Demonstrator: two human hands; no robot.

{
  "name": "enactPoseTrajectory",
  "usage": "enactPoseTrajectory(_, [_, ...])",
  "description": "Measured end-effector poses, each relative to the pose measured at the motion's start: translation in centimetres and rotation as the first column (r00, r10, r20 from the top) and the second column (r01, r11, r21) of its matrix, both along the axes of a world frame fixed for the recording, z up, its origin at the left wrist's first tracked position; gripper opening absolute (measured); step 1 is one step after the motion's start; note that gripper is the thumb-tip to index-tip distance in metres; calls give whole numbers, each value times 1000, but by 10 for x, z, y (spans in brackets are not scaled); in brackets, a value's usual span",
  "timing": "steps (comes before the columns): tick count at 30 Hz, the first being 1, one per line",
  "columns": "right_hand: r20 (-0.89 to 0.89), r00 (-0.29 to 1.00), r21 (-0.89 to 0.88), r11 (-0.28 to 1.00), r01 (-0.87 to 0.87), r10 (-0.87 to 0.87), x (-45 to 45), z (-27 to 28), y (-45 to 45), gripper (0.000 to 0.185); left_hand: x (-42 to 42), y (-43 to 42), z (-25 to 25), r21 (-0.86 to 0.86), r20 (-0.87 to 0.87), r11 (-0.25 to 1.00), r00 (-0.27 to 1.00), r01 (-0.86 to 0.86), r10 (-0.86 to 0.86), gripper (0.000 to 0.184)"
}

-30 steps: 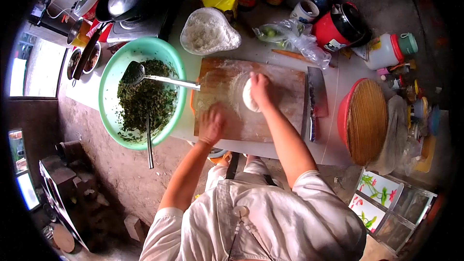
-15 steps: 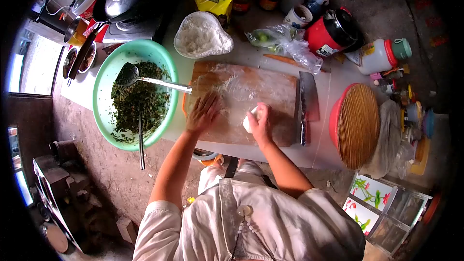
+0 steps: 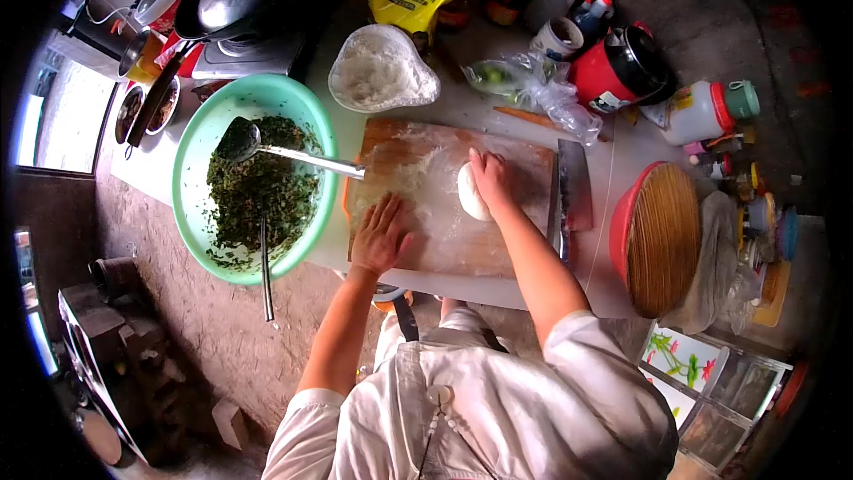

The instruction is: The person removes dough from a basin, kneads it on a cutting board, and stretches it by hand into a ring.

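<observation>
On the board (image 3: 462, 249), the right hand (image 3: 491, 178) grips uncut dough (image 3: 470, 196), the left hand (image 3: 379, 235) lies spread; greens (image 3: 267, 196) left of the board look already chopped.

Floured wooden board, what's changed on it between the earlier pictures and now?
Since half a second ago, the right hand and the white dough lump have moved across the rectangular wooden board, away from the person, near where they were a second ago; the left hand has moved toward the person. No grip visibly changed. The green plastic bowl and wide-bladed metal knife stayed put.
</observation>
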State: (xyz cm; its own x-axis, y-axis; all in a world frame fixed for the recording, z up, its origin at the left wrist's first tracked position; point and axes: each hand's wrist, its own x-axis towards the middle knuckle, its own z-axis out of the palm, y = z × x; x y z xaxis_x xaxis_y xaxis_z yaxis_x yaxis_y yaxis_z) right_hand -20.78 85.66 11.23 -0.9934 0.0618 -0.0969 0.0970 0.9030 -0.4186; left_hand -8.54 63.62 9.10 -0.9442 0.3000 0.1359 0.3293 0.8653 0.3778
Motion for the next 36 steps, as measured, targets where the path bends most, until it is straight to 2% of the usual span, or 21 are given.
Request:
enactPoseTrajectory(2, [-215,977,-352,933,-78,0,20,-14,11,46,0,0,-1,-8,19,1000,1000,-9,9,56])
enactPoseTrajectory(4, [-182,982,-534,833,-143,52,50,0,17,41,0,-1,-4,21,-32,1000,999,7,-6,54])
enactPoseTrajectory(5, [2,1000,-699,715,8,-10,70,24,8,31,0,0,-4,28,-28,1000,1000,6,-5,54])
enactPoseTrajectory(6, [-86,996,-670,741,-40,-24,91,-22,16,20,0,0,-4,36,-36,999,999,5,-4,54])
enactPoseTrajectory(8, [-415,909,-358,914,-190,27,115,-5,4,14,1,-1,-2,41,-41,999,999,6,-4,54])
enactPoseTrajectory(9, [-412,911,-360,914,-188,25,118,-9,-1,14,0,-1,-1,44,-12,999,1000,5,-4,54])
enactPoseTrajectory(10, [-412,902,-432,900,-68,-130,119,-14,-7,14,-1,0,0,49,18,999,1000,4,-5,55])
enactPoseTrajectory(11, [-401,872,-501,864,49,-282,119,-19,-9,13,-2,0,0,48,24,999,1000,6,-7,55])
enactPoseTrajectory(12, [-395,874,-500,864,56,-285,115,-19,-8,13,-3,0,0,44,37,999,999,5,-7,55])
enactPoseTrajectory(13, [-382,913,-291,956,27,-142,106,-16,-5,14,-5,0,-1,39,50,999,999,5,-7,56])
enactPoseTrajectory(15, [-308,950,69,997,-36,56,84,-18,0,18,-4,0,-1,34,60,999,998,8,-10,55])
enactPoseTrajectory(19, [-285,952,57,994,-95,107,39,-29,2,20,-3,1,3,42,25,999,1000,0,-1,53])
enactPoseTrajectory(21, [39,999,167,986,-16,9,28,-5,-7,21,-2,1,0,47,-12,999,1000,2,-1,51])
enactPoseTrajectory(22, [28,1000,165,986,-9,5,30,-4,-8,21,-2,0,-1,56,-36,998,999,1,1,50])
enactPoseTrajectory(24, [-246,963,19,994,-109,110,36,-4,-5,24,-1,-2,-3,57,-47,998,999,4,-2,50])
enactPoseTrajectory(26, [-297,925,-140,948,-286,235,52,2,3,22,1,0,-4,69,-44,998,999,1,2,49])
enactPoseTrajectory(28, [-340,926,-381,876,-295,164,77,20,-8,16,0,-1,-3,89,-57,996,998,-4,9,48])
enactPoseTrajectory(30, [-183,981,-619,768,-164,61,88,28,-15,17,0,-2,1,91,-35,996,999,-7,10,48])
enactPoseTrajectory(32, [68,988,-796,590,137,-139,93,19,-18,20,-1,-3,3,90,-18,996,1000,-6,7,48])
enactPoseTrajectory(34, [77,959,-790,571,225,-272,94,19,-25,24,-2,-2,-1,85,-20,996,1000,-7,8,48])
enactPoseTrajectory(36, [-261,929,-381,912,149,-261,102,19,-33,25,-4,-2,-4,88,-21,996,1000,2,-1,48])
